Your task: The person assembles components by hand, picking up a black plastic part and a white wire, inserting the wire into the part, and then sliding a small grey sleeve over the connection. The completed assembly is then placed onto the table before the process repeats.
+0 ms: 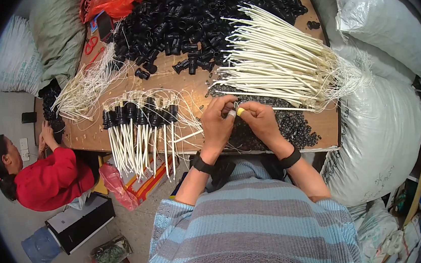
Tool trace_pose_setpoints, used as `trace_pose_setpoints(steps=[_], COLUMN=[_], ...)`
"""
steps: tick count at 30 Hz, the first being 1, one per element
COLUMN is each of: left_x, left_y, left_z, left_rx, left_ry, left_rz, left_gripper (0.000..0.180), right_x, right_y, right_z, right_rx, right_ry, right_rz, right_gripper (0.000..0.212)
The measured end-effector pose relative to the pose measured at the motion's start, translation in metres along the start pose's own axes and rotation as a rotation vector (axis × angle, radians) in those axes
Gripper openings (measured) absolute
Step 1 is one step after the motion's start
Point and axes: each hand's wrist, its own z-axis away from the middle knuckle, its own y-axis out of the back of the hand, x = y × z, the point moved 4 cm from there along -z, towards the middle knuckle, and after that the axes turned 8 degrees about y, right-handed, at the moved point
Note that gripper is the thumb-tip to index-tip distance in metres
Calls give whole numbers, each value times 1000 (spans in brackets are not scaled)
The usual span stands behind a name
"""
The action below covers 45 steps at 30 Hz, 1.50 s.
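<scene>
My left hand [218, 121] and my right hand [260, 122] meet over the table's near edge, fingertips pinched together. Between them shows a short bit of thin white wire [236, 105], and both hands grip it. A white band wraps my left thumb, a yellow one my right. Small black plastic parts [291, 130] lie heaped under and beside my right hand. Beyond it fans a large bundle of white sleeved wires [274, 59]. Left of my left hand, several black lamp-holder-like sockets [140, 113] lie in a row, their white sleeved leads [136, 154] hanging over the edge.
A big pile of black sockets [174, 21] covers the back of the wooden table [89, 135]. More thin white wires [87, 87] lie at the left, near red scissors [91, 44]. A person in red [55, 177] works at the left end. Stuffed white sacks [378, 135] crowd the right side.
</scene>
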Motion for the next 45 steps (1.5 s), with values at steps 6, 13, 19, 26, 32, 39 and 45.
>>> trace_pose_setpoints(steps=[6,13,19,26,32,39,45], left_x=[-15,-13,24,4,20,13,8], left_y=[4,18,17,12,6,3,16], left_z=[1,-5,-5,-5,7,25,31], left_rx=[-38,95,-192,-489,-362,-397,-372], left_ry=[-3,27,-247,-31,-287,-352,-425], left_rz=[-104,-60,-140,-199,-314,-574,-627], left_gripper=[19,13,31,44,38,26,24], right_x=[-14,-13,-17,-42,-61,-39,-27], right_y=[-2,1,18,30,17,19,-3], right_z=[5,8,6,13,7,0,10], right_rx=[52,-43,-64,-155,-228,-424,-326], right_ry=[205,196,-156,144,324,-162,-134], right_rz=[449,451,-455,246,902,512,439], right_gripper=[10,11,17,31,27,18,21])
